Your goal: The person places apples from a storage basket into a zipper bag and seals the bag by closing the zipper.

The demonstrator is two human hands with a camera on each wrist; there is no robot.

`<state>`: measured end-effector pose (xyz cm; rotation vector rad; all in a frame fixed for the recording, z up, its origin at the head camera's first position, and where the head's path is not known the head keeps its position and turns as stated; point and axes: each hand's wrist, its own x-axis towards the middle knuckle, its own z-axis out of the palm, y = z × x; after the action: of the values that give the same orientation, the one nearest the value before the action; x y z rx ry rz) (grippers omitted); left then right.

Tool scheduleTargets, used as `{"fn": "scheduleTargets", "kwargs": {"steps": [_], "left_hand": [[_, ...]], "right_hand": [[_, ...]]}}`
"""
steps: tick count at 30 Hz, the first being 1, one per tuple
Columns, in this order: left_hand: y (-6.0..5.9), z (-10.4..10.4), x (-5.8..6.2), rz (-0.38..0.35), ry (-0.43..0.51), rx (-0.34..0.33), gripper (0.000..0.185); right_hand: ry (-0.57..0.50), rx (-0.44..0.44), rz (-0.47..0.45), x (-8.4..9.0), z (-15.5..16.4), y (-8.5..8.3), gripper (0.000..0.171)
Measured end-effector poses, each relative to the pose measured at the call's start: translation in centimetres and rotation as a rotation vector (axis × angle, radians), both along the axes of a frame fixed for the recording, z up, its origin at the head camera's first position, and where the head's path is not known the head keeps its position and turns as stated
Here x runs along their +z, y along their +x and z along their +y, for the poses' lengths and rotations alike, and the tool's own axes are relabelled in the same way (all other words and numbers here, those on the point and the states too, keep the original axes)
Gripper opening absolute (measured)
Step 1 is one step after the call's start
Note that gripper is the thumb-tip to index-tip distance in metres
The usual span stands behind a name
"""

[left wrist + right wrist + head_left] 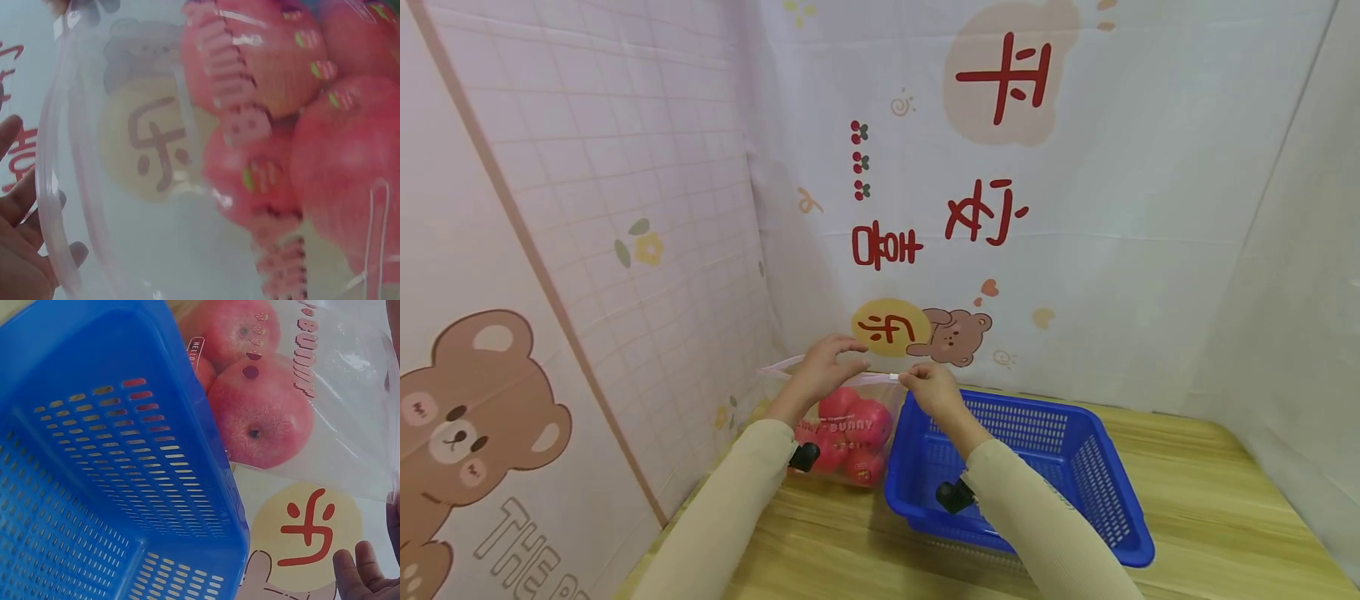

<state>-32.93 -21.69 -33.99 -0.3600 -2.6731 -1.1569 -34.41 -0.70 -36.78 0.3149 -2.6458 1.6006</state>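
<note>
A clear zip bag (pixel 880 393) with pink lettering stands upright on the table, its top edge tinted pink. Several pinkish-red apples (pixel 867 421) fill its lower part. At the bag's upper right corner, my right hand (pixel 934 390) pinches the zip edge, beside a small white slider (pixel 894 377). My left hand (pixel 827 371) is by the top edge further left, fingers spread and loosely bent. In the left wrist view the left fingers (pixel 22 200) lie at the bag's rim, with some fingertips seen through the plastic.
A blue perforated basket (pixel 1093 421) stands right of the bag, close against it, under my right forearm. The wood-grain table (pixel 820 533) holds both. White printed cloth (pixel 1112 208) hangs behind and along both sides.
</note>
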Motion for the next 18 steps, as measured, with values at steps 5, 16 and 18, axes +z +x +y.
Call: {"fn": "scheduleTargets", "kwargs": {"steps": [5, 16, 18], "left_hand": [[-0.5, 1.5, -0.1, -0.046, -0.073, -0.047, 0.035], [-1.4, 3.1, -0.4, -0.060, -0.223, -0.076, 0.031], [-1.6, 3.2, -0.5, -0.044, -0.250, -0.085, 0.028]], "right_hand": [[-0.017, 0.010, 0.001, -0.1, 0.2, -0.2, 0.019], [-0.097, 0.064, 0.000, -0.8, 0.9, -0.5, 0.019], [-0.117, 0.080, -0.001, -1.0, 1.0, -0.7, 0.020]]}}
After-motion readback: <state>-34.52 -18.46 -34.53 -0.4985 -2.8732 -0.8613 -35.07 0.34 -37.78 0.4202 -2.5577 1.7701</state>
